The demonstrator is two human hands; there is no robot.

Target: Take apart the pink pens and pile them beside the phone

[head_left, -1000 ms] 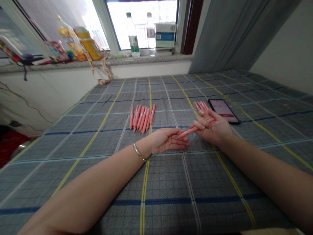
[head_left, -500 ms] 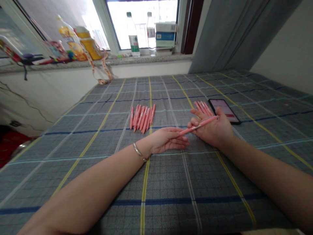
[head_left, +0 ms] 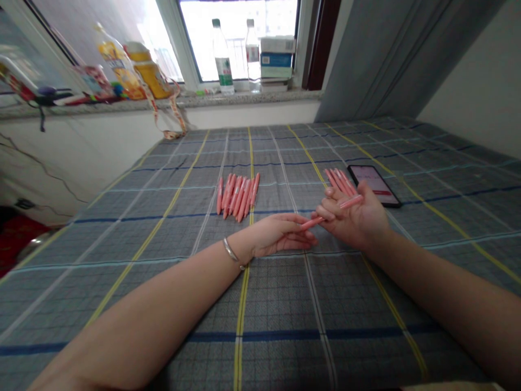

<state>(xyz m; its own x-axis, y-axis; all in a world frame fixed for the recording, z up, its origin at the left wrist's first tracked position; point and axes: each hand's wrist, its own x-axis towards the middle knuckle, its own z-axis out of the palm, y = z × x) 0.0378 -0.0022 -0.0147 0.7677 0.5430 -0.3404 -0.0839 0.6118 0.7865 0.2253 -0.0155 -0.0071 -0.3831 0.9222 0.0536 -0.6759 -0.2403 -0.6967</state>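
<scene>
A pink pen spans the gap between my two hands, tilted up to the right. My left hand pinches its lower left end between thumb and fingers. Curled fingers of my right hand wrap over the pen's middle, hiding that part, while its upper end rests by the thumb. Several more pink pens lie side by side just behind my right hand, partly covered by it. Left of my hands, a row of several pink pens lies on the checked cloth.
A phone with its screen lit lies beside the right-hand pens. On the windowsill stand clear bottles, boxes, a yellow strapped bottle and an orange drink bottle. A grey curtain hangs at the right.
The fingers of my right hand have curled over the pen, covering its middle, where before they lay beneath it. My left hand has shifted very slightly right.
</scene>
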